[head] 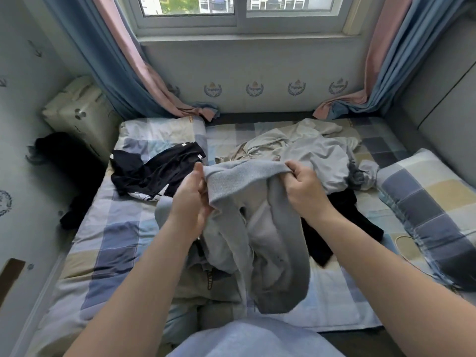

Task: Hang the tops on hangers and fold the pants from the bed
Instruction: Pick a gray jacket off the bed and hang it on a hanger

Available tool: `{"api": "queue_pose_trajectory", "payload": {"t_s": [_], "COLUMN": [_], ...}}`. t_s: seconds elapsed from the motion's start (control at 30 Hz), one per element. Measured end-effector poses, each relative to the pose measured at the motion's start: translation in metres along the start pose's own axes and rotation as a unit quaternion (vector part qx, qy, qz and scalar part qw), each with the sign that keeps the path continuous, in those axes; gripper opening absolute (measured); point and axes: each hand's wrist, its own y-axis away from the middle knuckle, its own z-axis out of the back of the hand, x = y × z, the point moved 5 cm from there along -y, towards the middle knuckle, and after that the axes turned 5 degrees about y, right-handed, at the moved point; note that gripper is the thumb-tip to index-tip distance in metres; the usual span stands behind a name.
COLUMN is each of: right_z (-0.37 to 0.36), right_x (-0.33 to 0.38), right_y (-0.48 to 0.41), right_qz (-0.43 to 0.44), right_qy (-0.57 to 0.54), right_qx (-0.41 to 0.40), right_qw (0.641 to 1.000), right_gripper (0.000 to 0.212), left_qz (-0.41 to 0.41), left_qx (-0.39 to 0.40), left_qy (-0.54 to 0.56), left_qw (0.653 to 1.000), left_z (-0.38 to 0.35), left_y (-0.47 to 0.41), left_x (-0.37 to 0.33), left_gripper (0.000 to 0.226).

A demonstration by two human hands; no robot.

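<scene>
Holding a grey garment (257,240) up by its ribbed band, the person faces the bed (103,240) in the head view. The left hand (192,199) pinches one end of the band and the right hand (305,188) curls round the other. Each grip is closed on the cloth. The band is stretched between them above the bed, and the rest hangs down toward the near edge.

This looks like the sorting step: spreading the piece to learn what it is. If it proves to be pants, the next move calls for laying it flat and bringing the legs together. If it is a top, it needs a hanger, and none shows anywhere.

Whether the band is a waistband or a hem is hard to make out, since the hanging folds hide the shape. A black garment (154,171) lies to the left on the bed, and a pale heap (296,148) lies beyond the hands. Another dark piece (342,222) is partly covered by the right forearm. More cloth under the hanging garment is mostly hidden. A checked pillow (425,202) is cut off at the right.
</scene>
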Motion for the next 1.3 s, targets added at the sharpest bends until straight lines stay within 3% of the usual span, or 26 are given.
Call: {"api": "queue_pose_trajectory", "payload": {"t_s": [0.07, 0.13, 0.17, 0.27, 0.33, 0.47, 0.53, 0.63, 0.87, 1.1, 1.3], "right_z": [0.003, 0.002, 0.001, -0.002, -0.002, -0.006, -0.006, -0.008, 0.008, 0.03, 0.048], "right_x": [0.026, 0.049, 0.056, 0.061, 0.053, 0.02, -0.006, -0.043, -0.125, -0.171, -0.193], "right_y": [-0.004, -0.006, -0.008, -0.012, -0.013, -0.001, 0.004, 0.01, 0.029, 0.039, 0.047], "right_qz": [0.035, 0.059, 0.059, 0.038, 0.023, 0.005, 0.002, -0.043, -0.185, -0.252, -0.295], "right_qy": [-0.002, -0.003, -0.004, 0.009, 0.026, 0.146, 0.254, 0.385, 0.395, 0.48, 0.483], "right_qx": [-0.009, -0.002, 0.007, 0.047, 0.073, 0.187, 0.167, 0.086, 0.037, 0.025, -0.009], "right_qw": [0.999, 0.998, 0.998, 0.998, 0.997, 0.971, 0.953, 0.918, 0.899, 0.84, 0.824], "right_gripper": [0.019, 0.018, 0.017, 0.012, 0.008, 0.024, 0.026, 0.012, 0.009, 0.012, 0.017], "left_qz": [-0.06, -0.097, -0.099, -0.134, -0.185, -0.243, -0.245, -0.221, -0.193, -0.192, -0.231], "left_qx": [0.037, 0.095, 0.12, 0.08, 0.027, -0.053, -0.053, -0.038, -0.068, -0.152, -0.201], "left_qy": [-0.143, -0.275, -0.31, -0.331, -0.34, -0.258, -0.197, -0.116, -0.025, 0.032, 0.084], "left_qw": [0.987, 0.952, 0.938, 0.931, 0.921, 0.934, 0.948, 0.968, 0.979, 0.969, 0.948], "left_z": [-0.007, -0.019, -0.022, -0.021, -0.018, -0.013, -0.018, -0.031, -0.023, 0.011, 0.044], "left_y": [0.006, 0.011, 0.011, 0.004, 0.001, 0.006, 0.011, 0.019, 0.018, 0.007, 0.005], "left_x": [0.009, 0.027, 0.036, 0.045, 0.028, -0.018, -0.034, -0.041, -0.054, -0.068, -0.099], "left_gripper": [0.095, 0.102, 0.089, 0.004, 0.022, 0.021, 0.026, 0.025, 0.027, 0.03, 0.021]}}
